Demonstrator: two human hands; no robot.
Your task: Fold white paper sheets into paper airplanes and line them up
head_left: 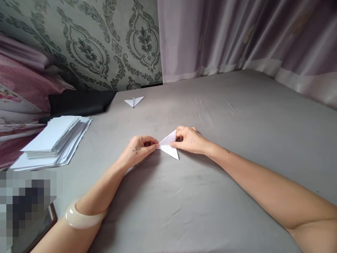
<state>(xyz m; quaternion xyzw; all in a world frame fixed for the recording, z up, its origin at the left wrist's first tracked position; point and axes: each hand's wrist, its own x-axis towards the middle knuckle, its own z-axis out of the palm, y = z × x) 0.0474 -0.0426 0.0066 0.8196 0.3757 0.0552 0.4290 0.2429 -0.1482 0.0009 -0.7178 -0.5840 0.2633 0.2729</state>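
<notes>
Apparently for steadiness, the white folded-paper triangle (166, 143) is pinched at its tip by the left hand (139, 148), at its wider part by the right hand (191, 140).

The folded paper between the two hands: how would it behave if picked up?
The folded paper is probably light, looking thin; its folds likely stiffen it somewhat, though the unheld lower corner could bend easily.

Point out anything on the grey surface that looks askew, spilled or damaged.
The paper stack at left looks askew: its lower sheets jut out unevenly. The folded paper shows no visible damage, and no spill shows.
</notes>
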